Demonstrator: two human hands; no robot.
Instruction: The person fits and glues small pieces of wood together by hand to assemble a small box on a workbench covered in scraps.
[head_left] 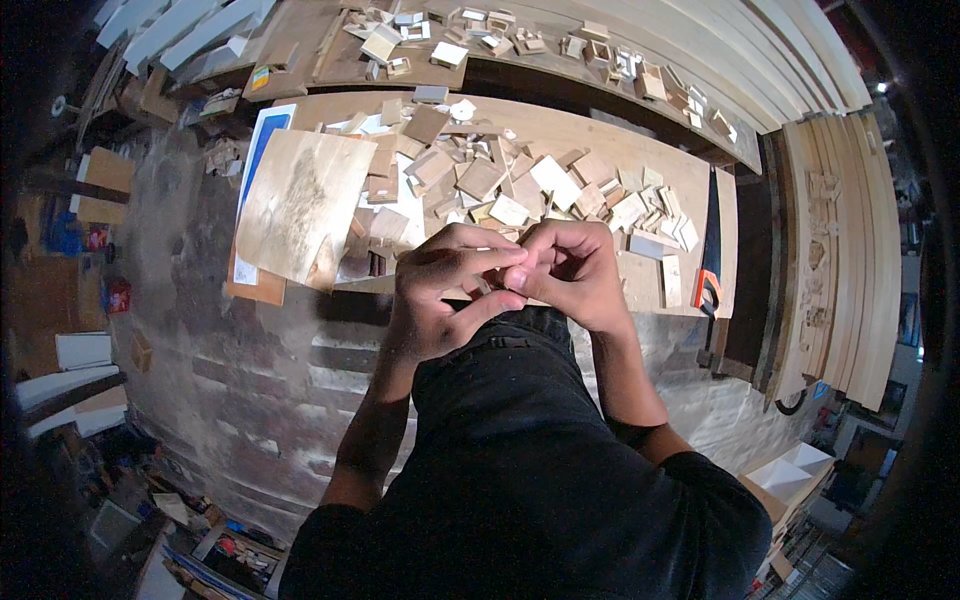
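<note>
Wooden pieces (480, 178), small flat blocks, lie loosely piled across the middle of the surface (625, 150), just beyond the hands. Judged light, stiff and not slippery; thin ones may chip at the corners. Opposite edges offer the best hold. Left hand (448, 285) and right hand (575, 275) meet at the fingertips by the near edge, fingers curled; whether anything is pinched there cannot be told. Lower layers of the pile are hidden.

Left hand (430, 287): bare, fingers (485, 261) curled, tips close against those of right hand (580, 268), likewise bare and curled. Two forearms (622, 375), bare, angled forward.
</note>
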